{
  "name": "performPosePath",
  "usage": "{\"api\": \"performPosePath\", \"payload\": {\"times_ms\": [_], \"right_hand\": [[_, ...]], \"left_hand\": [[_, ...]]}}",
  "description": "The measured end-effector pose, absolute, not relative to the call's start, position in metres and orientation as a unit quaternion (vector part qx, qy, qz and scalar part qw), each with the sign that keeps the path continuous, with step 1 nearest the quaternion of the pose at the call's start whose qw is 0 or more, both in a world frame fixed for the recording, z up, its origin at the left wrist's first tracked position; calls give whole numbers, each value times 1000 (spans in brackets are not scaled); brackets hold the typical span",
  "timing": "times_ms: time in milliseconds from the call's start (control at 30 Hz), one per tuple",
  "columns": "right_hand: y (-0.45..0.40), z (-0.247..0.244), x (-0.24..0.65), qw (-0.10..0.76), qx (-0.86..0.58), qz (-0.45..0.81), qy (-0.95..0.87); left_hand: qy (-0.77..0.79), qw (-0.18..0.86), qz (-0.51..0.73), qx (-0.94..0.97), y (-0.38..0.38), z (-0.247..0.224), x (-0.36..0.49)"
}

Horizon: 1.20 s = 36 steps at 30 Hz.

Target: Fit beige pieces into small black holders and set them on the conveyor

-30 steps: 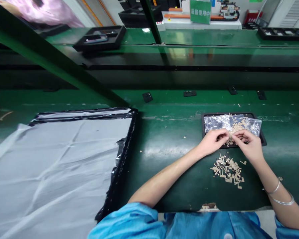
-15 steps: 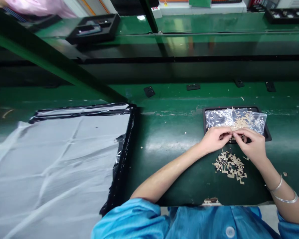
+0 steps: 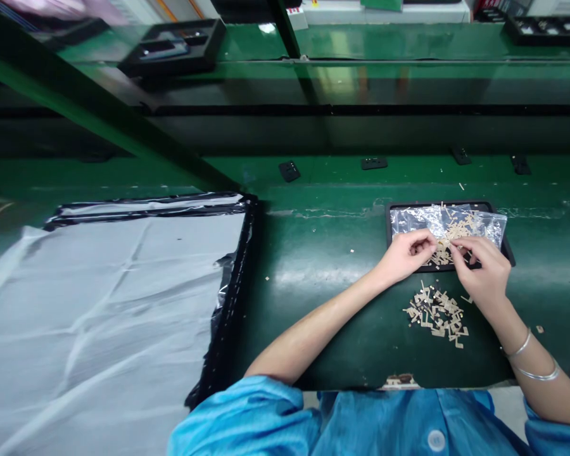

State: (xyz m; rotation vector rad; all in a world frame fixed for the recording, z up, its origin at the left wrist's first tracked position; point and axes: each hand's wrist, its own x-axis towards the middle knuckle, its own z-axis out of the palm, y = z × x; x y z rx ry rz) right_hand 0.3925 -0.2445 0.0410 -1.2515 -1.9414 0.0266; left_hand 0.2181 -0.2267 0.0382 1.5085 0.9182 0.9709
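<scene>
My left hand (image 3: 412, 253) is closed over the front left of a black tray (image 3: 388, 228), thumb and index finger pinched together. To its right, my right hand (image 3: 485, 263) is also closed, thumb meeting index finger, a small gap from the left fingertips. Whatever either pinch holds is too small to make out. In the tray lie a clear plastic bag (image 3: 411, 220) and many small beige pieces (image 3: 462, 227). On the green bench just below the tray is a loose pile of small beige and dark pieces (image 3: 437, 311), some of them L-shaped.
A large black-edged tray covered by a white sheet (image 3: 137, 304) fills the left side. Several small black plates (image 3: 374, 163) lie along the back of the green bench (image 3: 323, 297). A slanting green beam (image 3: 123, 126) crosses the upper left. Black boxes (image 3: 173, 47) stand on the shelf above.
My hands have moved apart; their fingertips were together half a second ago. The left hand has shifted slightly up and left. The camera view has also shifted slightly.
</scene>
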Motion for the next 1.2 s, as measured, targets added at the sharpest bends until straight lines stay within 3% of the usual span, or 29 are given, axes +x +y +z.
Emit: {"api": "performPosePath", "payload": {"times_ms": [267, 600, 1200], "right_hand": [[-253, 41, 385, 400, -457, -3, -794], [-251, 38, 383, 400, -455, -8, -795], [-249, 38, 384, 393, -444, 16, -805]], "left_hand": [[399, 421, 344, 738, -231, 36, 221], [378, 468, 378, 704, -229, 35, 221], [385, 413, 365, 740, -228, 31, 221]]}}
